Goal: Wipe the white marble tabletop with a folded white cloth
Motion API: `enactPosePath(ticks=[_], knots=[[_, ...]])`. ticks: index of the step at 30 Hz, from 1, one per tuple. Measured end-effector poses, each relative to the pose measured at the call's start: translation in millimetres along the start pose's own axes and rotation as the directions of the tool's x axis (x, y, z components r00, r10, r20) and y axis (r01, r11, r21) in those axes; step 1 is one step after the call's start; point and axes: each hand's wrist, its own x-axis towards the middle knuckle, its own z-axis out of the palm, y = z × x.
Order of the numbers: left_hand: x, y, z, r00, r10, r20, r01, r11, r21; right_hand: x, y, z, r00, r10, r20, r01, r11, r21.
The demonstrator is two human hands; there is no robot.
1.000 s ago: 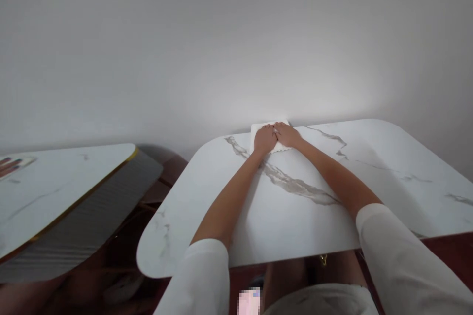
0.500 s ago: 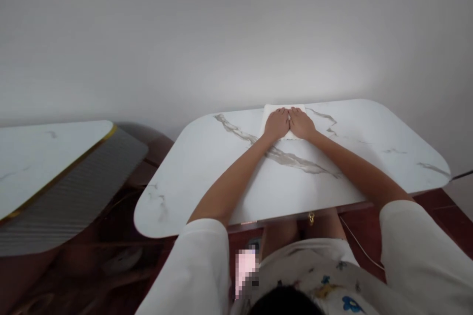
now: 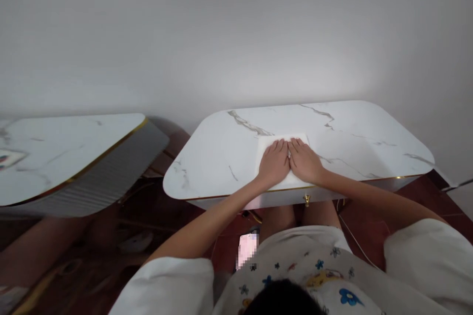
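Both palms press down on a white cloth (image 3: pixel 300 183) spread on the marble-patterned tabletop (image 3: pixel 354 133). My left hand (image 3: pixel 274 162) lies flat on the cloth's left half, fingers stretched toward the wall. Beside it, my right hand (image 3: pixel 305 161) rests flat on the right half, and the fingertips of the two hands meet in the middle. The cloth reaches near the table's front gold-trimmed edge. Part of it is hidden under the hands.
At the left stands a second marble-topped piece (image 3: pixel 84 142) with gold edging and a ribbed side. A grey wall (image 3: pixel 236 34) rises behind both. A small gold drawer knob (image 3: pixel 307 200) sticks out at the front. A phone with a pink screen (image 3: pixel 247 250) is below, near the legs.
Both hands have slid the cloth from the table's back edge toward the front, near my body. My elbows are now bent further outward, and the view has shifted slightly.
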Motion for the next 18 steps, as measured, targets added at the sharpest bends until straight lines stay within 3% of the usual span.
enactPosePath(ticks=[4,9,13,18], knots=[[-13.9,32.5,0.8,0.999,-0.02,0.028,0.023,0.995,-0.098,-38.3,10.3,-11.5,1.0,0.01,-0.024,-0.011,1.0,-0.006],[10.9,68.8,7.6,0.998,0.014,0.069,-0.003,0.987,-0.158,-50.9,49.5,-25.0,0.998,0.06,0.0,-0.06,0.998,-0.036],[53.0,76.7,13.9,0.996,0.045,0.072,-0.032,0.986,-0.164,-26.3,86.5,-25.7,0.995,0.094,0.027,-0.092,0.994,-0.059],[110.2,49.9,22.4,0.997,0.076,-0.024,-0.078,0.991,-0.108,38.0,116.5,-14.4,0.997,0.068,0.031,-0.066,0.996,-0.058]])
